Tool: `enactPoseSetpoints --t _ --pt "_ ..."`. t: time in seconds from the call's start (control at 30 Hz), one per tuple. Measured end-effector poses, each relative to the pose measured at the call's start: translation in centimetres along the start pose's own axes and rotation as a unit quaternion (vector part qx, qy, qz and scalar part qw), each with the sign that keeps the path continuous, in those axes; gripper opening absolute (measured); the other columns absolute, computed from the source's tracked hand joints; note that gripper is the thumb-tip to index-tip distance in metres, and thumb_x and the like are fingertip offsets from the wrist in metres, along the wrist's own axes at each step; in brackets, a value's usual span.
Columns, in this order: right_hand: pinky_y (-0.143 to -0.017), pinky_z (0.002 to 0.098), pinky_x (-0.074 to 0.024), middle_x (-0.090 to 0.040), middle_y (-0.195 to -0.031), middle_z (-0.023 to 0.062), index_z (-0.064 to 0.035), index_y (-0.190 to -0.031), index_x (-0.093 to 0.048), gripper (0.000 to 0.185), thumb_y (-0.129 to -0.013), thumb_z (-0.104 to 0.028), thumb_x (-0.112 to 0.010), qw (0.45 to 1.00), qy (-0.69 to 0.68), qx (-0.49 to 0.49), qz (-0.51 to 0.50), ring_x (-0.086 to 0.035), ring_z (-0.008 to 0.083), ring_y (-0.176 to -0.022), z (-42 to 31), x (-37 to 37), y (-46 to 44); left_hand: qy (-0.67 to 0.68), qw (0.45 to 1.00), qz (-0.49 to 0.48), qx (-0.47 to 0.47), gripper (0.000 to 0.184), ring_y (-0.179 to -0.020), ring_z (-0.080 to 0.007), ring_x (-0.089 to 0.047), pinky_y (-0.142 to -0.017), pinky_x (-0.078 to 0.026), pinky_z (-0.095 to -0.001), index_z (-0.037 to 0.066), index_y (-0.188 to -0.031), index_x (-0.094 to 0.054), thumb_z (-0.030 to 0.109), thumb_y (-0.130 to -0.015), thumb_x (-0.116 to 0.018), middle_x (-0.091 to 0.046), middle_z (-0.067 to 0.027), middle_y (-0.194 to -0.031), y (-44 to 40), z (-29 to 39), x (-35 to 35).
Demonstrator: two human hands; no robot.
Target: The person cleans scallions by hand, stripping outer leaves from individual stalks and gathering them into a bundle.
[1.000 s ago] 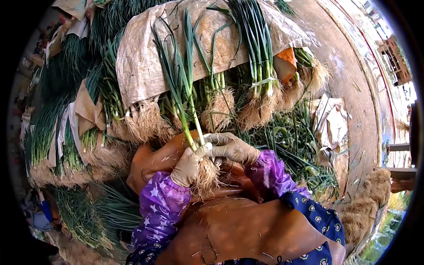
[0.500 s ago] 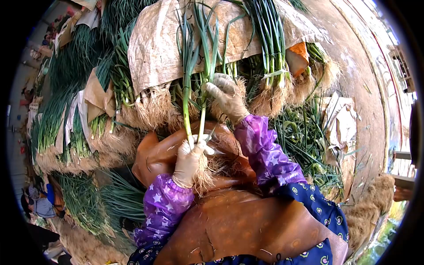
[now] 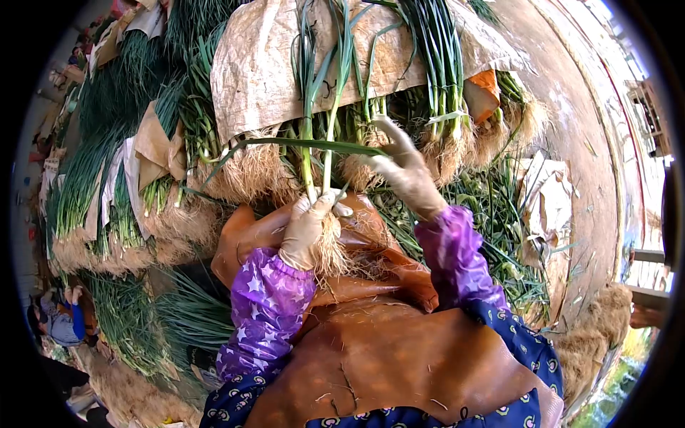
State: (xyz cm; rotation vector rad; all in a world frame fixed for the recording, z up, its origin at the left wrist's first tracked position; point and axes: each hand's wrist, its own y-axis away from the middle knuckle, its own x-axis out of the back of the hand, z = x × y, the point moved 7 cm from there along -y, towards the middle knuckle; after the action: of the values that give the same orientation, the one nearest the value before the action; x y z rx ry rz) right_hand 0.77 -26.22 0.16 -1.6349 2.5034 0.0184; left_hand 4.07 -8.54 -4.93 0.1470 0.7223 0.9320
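Observation:
My gloved left hand [image 3: 305, 232] is closed round the lower ends of two green onions [image 3: 329, 146], just above their pale, stringy roots [image 3: 330, 250]. Their green tops point away from me over a beige sheet. A long loose leaf [image 3: 307, 145] crosses in front of the stalks, its right end close to my right hand [image 3: 408, 171]. That hand, gloved and partly blurred, is to the right of the stalks with fingers stretched apart. Whether the leaf still touches a finger is hard to see.
A beige woven sheet [image 3: 257, 71] covers many green onions ahead. A tied bunch [image 3: 444, 85] lies right of it. More rooted bunches [image 3: 93, 214] fill the left side. Leaf scraps [image 3: 492, 228] pile up at right. A brown apron [image 3: 399, 357] covers my lap.
My right hand has left the stalks, moving right and toward me, and its fingers have spread. A leaf now lies across the stalks. My left hand keeps its hold.

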Motion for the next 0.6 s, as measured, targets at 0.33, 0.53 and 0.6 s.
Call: enactPoseSetpoints --t 0.33,0.53,0.6 --pt "-0.039 0.0208 -0.0390 -0.058 -0.057 0.0012 -0.0068 -0.079 -0.060 0.027 -0.091 -0.030 -0.053 0.981 -0.100 -0.164 -0.009 -0.045 0.0064 -0.041 0.4 4.1 4.8 -0.313 0.933 0.128 -0.127 0.016 -0.055 -0.0077 -0.050 -0.049 -0.042 -0.0216 0.001 -0.100 -0.053 0.014 -0.094 -0.047 -0.059 -0.0041 -0.069 -1.0 0.2 4.1" --pt "-0.052 0.0238 -0.0401 -0.062 -0.081 0.0067 -0.0024 -0.100 -0.062 0.044 -0.083 -0.043 -0.062 0.979 0.086 -0.177 -0.062 -0.049 0.0107 -0.057 3.4 -2.2 -5.4 -0.597 0.742 0.134 -0.275 0.019 -0.060 -0.0384 -0.058 -0.051 -0.045 -0.0452 0.002 -0.089 -0.053 0.021 -0.089 -0.051 -0.057 -0.0201 -0.066 3.6 1.4 -2.9" --pt "-0.073 0.0301 -0.0489 -0.063 -0.096 0.0130 0.0015 -0.109 -0.058 0.048 -0.076 -0.029 -0.074 0.975 0.033 -0.218 -0.028 -0.060 0.0187 -0.089 5.3 -4.0 -7.3 -0.604 0.739 0.125 -0.269 0.020 -0.060 -0.0399 -0.057 -0.052 -0.044 -0.0474 0.003 -0.092 -0.053 0.022 -0.090 -0.050 -0.057 -0.0207 -0.066 3.9 0.5 -2.7"
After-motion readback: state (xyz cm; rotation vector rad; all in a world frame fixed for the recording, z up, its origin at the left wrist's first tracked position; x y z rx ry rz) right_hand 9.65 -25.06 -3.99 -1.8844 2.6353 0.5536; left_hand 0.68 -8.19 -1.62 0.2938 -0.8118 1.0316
